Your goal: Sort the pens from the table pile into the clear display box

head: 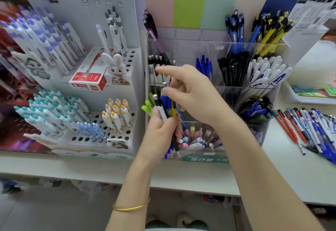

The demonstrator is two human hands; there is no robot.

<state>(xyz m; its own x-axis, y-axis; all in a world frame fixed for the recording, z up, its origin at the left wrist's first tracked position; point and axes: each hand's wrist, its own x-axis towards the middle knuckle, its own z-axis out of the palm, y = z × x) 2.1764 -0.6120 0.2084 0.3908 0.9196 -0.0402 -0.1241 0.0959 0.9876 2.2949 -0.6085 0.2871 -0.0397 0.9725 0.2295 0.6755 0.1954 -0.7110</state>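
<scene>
Grips a bundle of pens (164, 111) upright in the left hand (160, 132), fingers (171, 120) curled, at 6 o'clock of the clear display box (190, 49), likely feeding the right hand (192, 92), pinching one pen (179, 85) out; with the pile (312, 127) at 3 o'clock on the counter (291, 167)

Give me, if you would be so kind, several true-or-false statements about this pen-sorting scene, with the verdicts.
1. The left hand grips a bundle of pens. True.
2. A gold bangle sits on the right arm. False: it is on the left forearm.
3. The pile of loose pens lies on the table to the right of the clear display box. True.
4. The yellow-and-black pens stand in the box's front row. False: they stand in its back right compartment.
5. The right hand rests flat on the table. False: it is raised above the bundle.
</scene>
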